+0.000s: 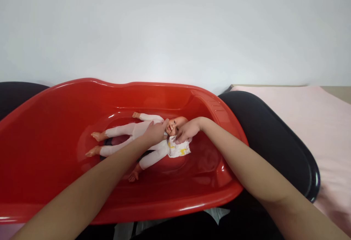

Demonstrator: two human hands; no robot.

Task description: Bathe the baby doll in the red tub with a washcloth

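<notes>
A baby doll (126, 130) in white long-sleeved clothing lies on its back in a red baby bathtub (55, 123), feet to the left and head to the right. My left hand (157, 132) rests at the doll's upper chest and neck, fingers curled on it; some fingertips are hidden. Beside the doll's head, my right hand (189, 130) bends downward, its fingers closed on a small white cloth (179, 149) with yellow marks. This cloth lies by the doll's neck and shoulder. The doll's arms are spread apart.
Black rounded surfaces (268, 137) stand on both sides of the tub. Farther right, a pink sheet (307, 115) covers a flat surface. A pale wall (175, 31) rises behind. Something dark lies beneath the doll's legs, partly hidden.
</notes>
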